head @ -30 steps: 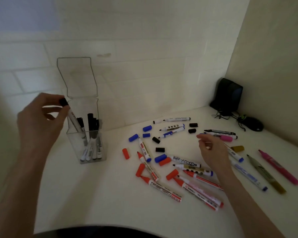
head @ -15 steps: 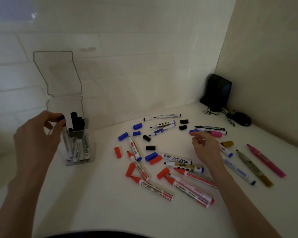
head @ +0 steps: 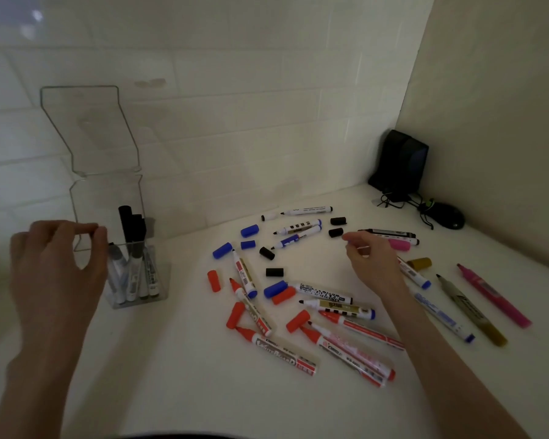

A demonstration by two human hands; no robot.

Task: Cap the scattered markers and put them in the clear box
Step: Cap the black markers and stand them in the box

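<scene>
Left hand point(head: 57, 258) hovers at the front of the tall clear plastic box with its hinged lid standing open point(head: 105, 201). The fingers are curled and thumb and forefinger meet in a ring with nothing seen between them; whether it touches the rim I cannot tell. My right hand point(head: 373, 264) is over the far right of the scatter with its fingers bent in. A bluish trace shows at its tips, but I cannot tell if anything is held. Several black-capped white markers point(head: 133, 264) stand upright in the box. The rest lie loose on the white counter point(head: 171, 359) to its right: uncapped red markers point(head: 286, 351), a black-tipped white marker point(head: 325, 291), stray blue caps point(head: 249, 231), red caps point(head: 214, 280) and black caps point(head: 274, 272), and a pink highlighter point(head: 495, 296) furthest right. I judge the markers light, stiff and smooth, and liable to roll. They are best taken mid-barrel, with the cap pinched at its closed end and pushed straight on. The box looks light and tall, so a knock could tip it, and entry is from above, in front of the lid. Open counter lies between box and scatter and along the near edge. A black speaker point(head: 400, 160) and a black mouse with cables point(head: 447, 215) crowd the far right corner.
</scene>
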